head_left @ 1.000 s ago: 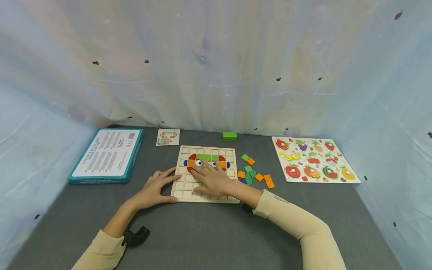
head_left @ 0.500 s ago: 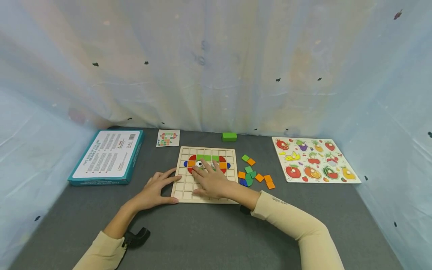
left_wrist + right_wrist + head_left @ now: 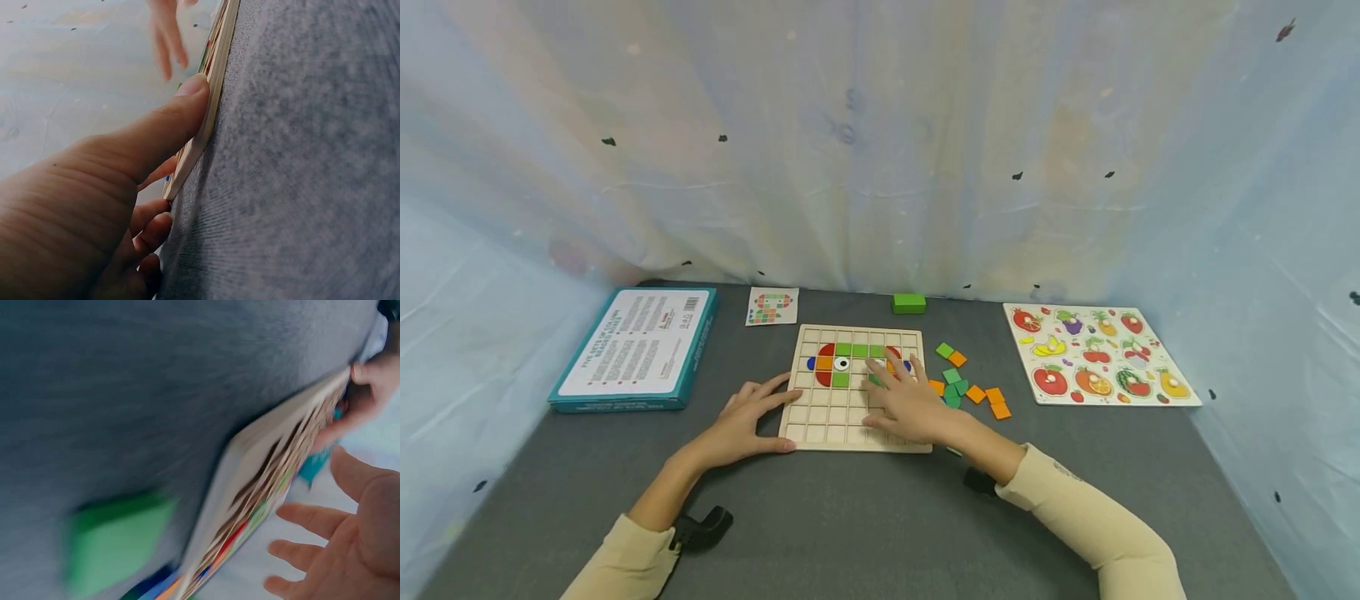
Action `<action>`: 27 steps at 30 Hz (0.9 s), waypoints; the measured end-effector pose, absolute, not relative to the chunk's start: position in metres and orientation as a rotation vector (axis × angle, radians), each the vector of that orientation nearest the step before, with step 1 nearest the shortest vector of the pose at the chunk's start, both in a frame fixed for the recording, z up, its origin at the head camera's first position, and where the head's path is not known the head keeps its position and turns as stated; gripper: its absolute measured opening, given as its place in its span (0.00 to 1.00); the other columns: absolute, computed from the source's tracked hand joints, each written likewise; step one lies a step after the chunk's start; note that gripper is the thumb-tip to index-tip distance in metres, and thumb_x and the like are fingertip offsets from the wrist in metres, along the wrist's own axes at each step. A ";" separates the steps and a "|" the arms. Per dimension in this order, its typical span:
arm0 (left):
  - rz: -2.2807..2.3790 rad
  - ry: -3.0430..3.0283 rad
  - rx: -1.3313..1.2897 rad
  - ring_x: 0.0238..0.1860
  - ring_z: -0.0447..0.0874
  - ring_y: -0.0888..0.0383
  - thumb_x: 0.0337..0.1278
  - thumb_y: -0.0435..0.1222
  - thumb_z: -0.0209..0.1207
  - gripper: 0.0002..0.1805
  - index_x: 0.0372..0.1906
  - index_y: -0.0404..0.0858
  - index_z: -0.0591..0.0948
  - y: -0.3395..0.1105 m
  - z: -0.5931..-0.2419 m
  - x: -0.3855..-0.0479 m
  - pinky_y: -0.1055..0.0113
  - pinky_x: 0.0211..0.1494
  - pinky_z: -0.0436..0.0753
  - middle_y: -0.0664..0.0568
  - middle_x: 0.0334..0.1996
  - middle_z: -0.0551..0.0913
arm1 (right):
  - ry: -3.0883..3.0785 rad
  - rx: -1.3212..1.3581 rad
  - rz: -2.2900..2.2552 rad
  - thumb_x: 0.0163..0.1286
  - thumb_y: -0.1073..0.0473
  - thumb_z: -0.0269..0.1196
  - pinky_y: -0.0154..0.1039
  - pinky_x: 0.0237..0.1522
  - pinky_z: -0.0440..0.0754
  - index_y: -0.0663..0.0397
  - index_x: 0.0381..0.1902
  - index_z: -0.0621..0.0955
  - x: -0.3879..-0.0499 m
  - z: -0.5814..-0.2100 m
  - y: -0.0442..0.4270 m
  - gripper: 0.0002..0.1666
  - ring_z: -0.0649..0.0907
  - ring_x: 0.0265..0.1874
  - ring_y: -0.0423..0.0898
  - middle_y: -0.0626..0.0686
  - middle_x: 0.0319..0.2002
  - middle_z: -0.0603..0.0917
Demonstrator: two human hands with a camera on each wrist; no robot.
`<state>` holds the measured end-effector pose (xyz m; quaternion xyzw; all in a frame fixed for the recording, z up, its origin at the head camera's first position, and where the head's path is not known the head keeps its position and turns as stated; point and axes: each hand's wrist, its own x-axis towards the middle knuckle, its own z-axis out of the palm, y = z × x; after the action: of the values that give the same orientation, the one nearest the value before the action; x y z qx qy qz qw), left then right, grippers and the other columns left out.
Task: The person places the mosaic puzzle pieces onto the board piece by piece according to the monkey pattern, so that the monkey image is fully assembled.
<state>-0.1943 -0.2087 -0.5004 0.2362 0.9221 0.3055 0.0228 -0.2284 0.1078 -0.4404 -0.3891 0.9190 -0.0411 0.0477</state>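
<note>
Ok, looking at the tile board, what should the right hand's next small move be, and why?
Probably reach for one of the loose tiles with the right hand: its spread fingers appear to hold nothing, the board is bare in its visible lower rows, and the card shows a pattern reaching further down. The left hand touches the board's left edge.

On the table (image 3: 850, 525), the board (image 3: 817, 415) holds tiles (image 3: 842, 364); box (image 3: 636, 346) left, card (image 3: 772, 307) behind left, block (image 3: 908, 304) behind, loose tiles (image 3: 952, 377) just right, puzzle (image 3: 1097, 354) farther right; left hand (image 3: 741, 423) at the board's left edge, right hand (image 3: 910, 408) over it
</note>
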 end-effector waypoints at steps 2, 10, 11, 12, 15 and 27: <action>0.947 2.858 0.732 0.54 0.61 0.54 0.47 0.61 0.70 0.48 0.73 0.48 0.70 -0.209 -0.500 -0.195 0.47 0.55 0.62 0.46 0.77 0.57 | 2.811 -1.135 -0.257 0.72 0.43 0.62 0.71 0.68 0.47 0.53 0.67 0.76 -0.228 -0.439 0.127 0.32 0.53 0.75 0.64 0.62 0.74 0.62; 0.932 2.868 0.739 0.53 0.62 0.54 0.47 0.61 0.70 0.48 0.73 0.48 0.70 -0.208 -0.501 -0.195 0.46 0.55 0.63 0.45 0.77 0.57 | 2.924 -0.882 -0.557 0.64 0.58 0.71 0.70 0.61 0.60 0.58 0.56 0.83 -0.228 -0.440 0.195 0.23 0.72 0.58 0.63 0.62 0.57 0.76; 0.932 2.864 0.732 0.54 0.62 0.54 0.47 0.61 0.70 0.48 0.73 0.48 0.70 -0.208 -0.501 -0.195 0.45 0.55 0.62 0.45 0.77 0.57 | 2.936 -0.862 -0.567 0.63 0.59 0.72 0.68 0.58 0.63 0.58 0.55 0.83 -0.227 -0.442 0.202 0.22 0.72 0.56 0.62 0.62 0.55 0.77; 0.934 2.861 0.727 0.54 0.62 0.54 0.47 0.61 0.70 0.48 0.74 0.48 0.70 -0.209 -0.501 -0.194 0.45 0.55 0.62 0.46 0.77 0.57 | 2.947 -0.845 -0.573 0.63 0.60 0.72 0.66 0.55 0.66 0.59 0.54 0.84 -0.227 -0.443 0.208 0.22 0.73 0.54 0.62 0.61 0.54 0.77; 0.947 2.855 0.726 0.55 0.62 0.53 0.47 0.61 0.70 0.48 0.73 0.47 0.70 -0.208 -0.501 -0.194 0.44 0.55 0.62 0.45 0.77 0.57 | 2.975 -0.790 -0.606 0.60 0.64 0.73 0.59 0.47 0.70 0.60 0.52 0.84 -0.224 -0.447 0.225 0.21 0.74 0.50 0.60 0.61 0.50 0.77; 0.944 2.850 0.705 0.56 0.62 0.52 0.48 0.60 0.71 0.47 0.73 0.46 0.70 -0.207 -0.499 -0.193 0.45 0.54 0.63 0.44 0.77 0.57 | 2.947 -0.677 -0.823 0.60 0.76 0.67 0.49 0.40 0.75 0.69 0.50 0.82 -0.225 -0.455 0.257 0.19 0.75 0.36 0.52 0.63 0.41 0.77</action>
<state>-0.1930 -0.2068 -0.4986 0.2286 0.9238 0.3060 0.0288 -0.2247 0.2566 -0.4546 -0.2161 0.9404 -0.2625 0.0039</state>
